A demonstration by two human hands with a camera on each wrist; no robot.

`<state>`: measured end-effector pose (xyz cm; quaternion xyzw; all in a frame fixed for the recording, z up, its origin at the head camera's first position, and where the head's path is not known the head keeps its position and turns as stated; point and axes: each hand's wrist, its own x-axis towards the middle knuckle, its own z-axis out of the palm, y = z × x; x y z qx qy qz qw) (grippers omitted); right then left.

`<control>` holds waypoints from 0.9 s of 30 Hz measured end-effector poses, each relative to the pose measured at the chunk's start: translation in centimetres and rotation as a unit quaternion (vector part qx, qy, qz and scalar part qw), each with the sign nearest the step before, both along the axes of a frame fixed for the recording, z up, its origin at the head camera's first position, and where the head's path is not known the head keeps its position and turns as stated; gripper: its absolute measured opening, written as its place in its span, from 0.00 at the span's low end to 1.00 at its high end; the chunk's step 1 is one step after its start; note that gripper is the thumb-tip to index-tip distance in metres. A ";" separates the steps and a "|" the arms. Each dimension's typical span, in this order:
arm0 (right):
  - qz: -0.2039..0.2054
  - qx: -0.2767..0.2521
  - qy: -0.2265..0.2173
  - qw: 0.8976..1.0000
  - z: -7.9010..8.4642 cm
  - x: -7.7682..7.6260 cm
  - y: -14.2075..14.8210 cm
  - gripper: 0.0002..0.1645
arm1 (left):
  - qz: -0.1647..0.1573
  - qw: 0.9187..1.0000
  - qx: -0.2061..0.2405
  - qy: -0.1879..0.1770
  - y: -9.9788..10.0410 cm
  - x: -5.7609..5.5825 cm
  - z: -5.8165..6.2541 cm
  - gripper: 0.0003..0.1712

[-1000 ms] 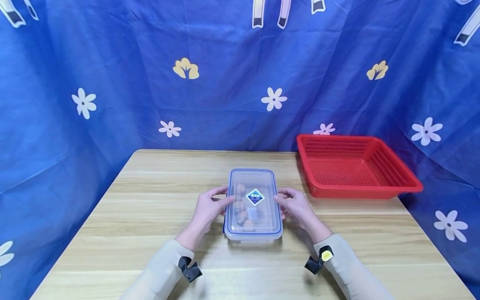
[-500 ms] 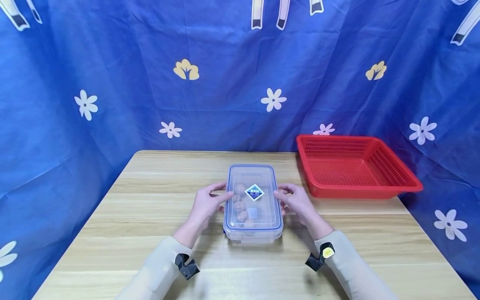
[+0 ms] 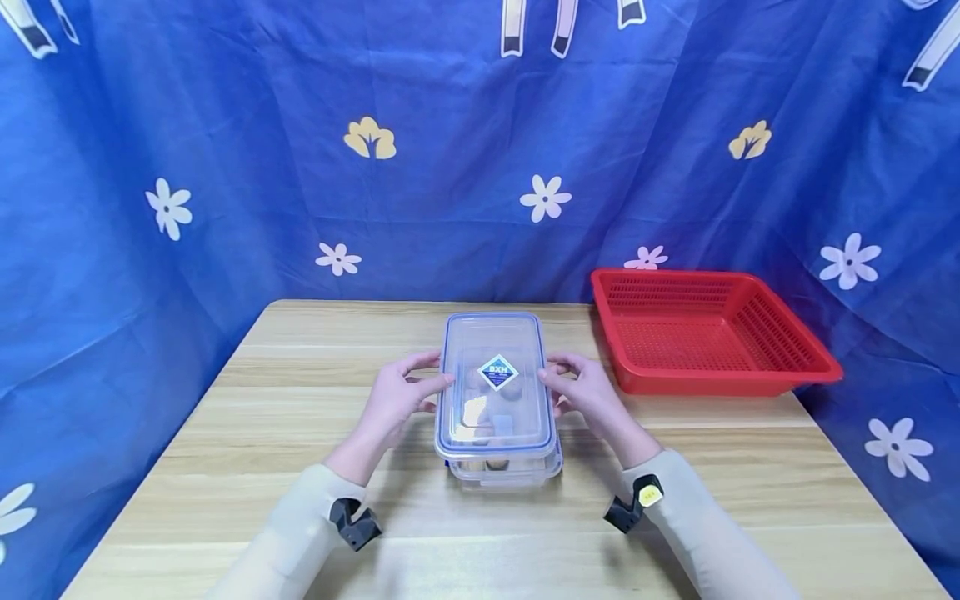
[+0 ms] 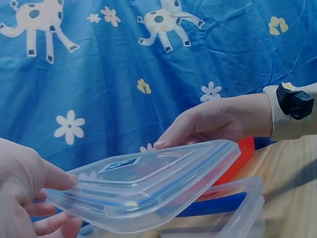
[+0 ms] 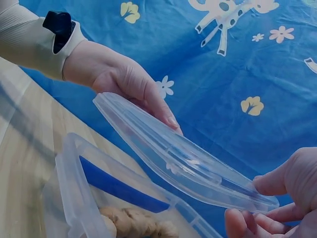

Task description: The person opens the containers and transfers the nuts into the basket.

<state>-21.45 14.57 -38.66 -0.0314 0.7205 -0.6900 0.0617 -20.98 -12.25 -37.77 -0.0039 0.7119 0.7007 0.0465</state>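
Both hands hold up a clear plastic lid (image 3: 491, 417) with a blue seal and a diamond-shaped sticker. My left hand (image 3: 397, 398) grips its left edge, thumb on top and fingers beneath. On the opposite edge, my right hand (image 3: 592, 398) pinches it the same way. Below is a clear food container (image 3: 517, 477) on the table, its rim apart from the lid in both wrist views. Several brown, roundish pieces (image 5: 133, 221) lie inside, of a kind I cannot tell. A blue strip (image 5: 121, 186) shows along the container's side.
A red plastic basket (image 3: 697, 379) with perforated walls stands at the table's back right corner. The wooden table (image 3: 300, 433) has a blue patterned curtain (image 3: 450, 167) behind it and at both sides.
The lid has risen from the container and shifted slightly back and left, with both hands moving along on its edges. The container has stayed in place.
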 end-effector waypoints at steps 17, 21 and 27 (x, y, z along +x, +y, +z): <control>0.044 -0.019 0.084 0.995 1.6 -0.2 -2.9 0.30 | -0.011 0.995 -0.087 0.056 -3.5 0.4 2.0 0.36; 0.060 -0.021 0.092 0.994 1.6 0.0 -3.6 0.31 | -0.012 0.992 -0.111 0.065 -4.3 0.5 2.5 0.37; 0.074 -0.026 0.098 0.992 1.6 0.0 -5.0 0.32 | -0.009 0.987 -0.138 0.078 -5.8 0.9 3.2 0.37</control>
